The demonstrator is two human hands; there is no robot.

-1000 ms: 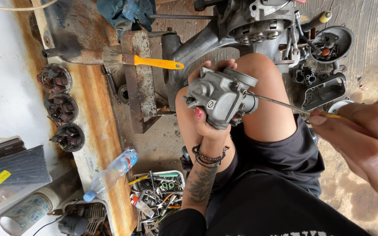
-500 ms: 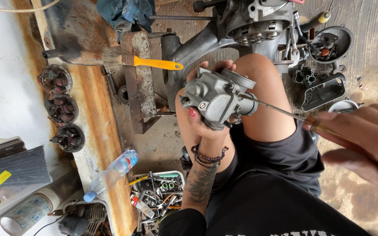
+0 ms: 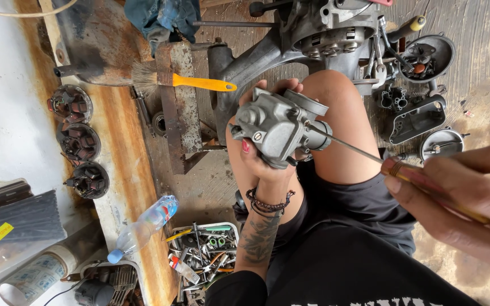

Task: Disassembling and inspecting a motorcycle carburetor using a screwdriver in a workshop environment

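Gripping the grey carburetor [image 3: 279, 133] above our knee in our left hand [image 3: 265, 164], fingers closed round its stiff, heavy-looking, likely oily body, we pinch a thin screwdriver [image 3: 364, 152] in our right hand [image 3: 460, 198], its tip in the carburetor's side.

Carburettor [image 3: 279, 127]: dull silver-grey cast metal, held in the left hand [image 3: 267, 164], one fingernail painted red. Wrist bracelet [image 3: 269, 202]: dark beads; forearm below carries a dark tattoo pattern. Screwdriver [image 3: 404, 170]: grey steel shaft, yellow-and-red handle in the right hand [image 3: 460, 198]. Brush [image 3: 182, 80]: bright yellow handle, brown ferrule, pale grey bristles. Shorts [image 3: 358, 209]: black. Plastic bottle [image 3: 143, 226]: clear, blue cap, blue-and-red label. Three round parts [image 3: 77, 141]: dark grey with rust-brown windings. Wooden plank [image 3: 126, 170]: orange-brown, rust-stained. Engine casing [image 3: 324, 34]: grey metal. Floor [image 3: 483, 79]: grey-brown, streaked
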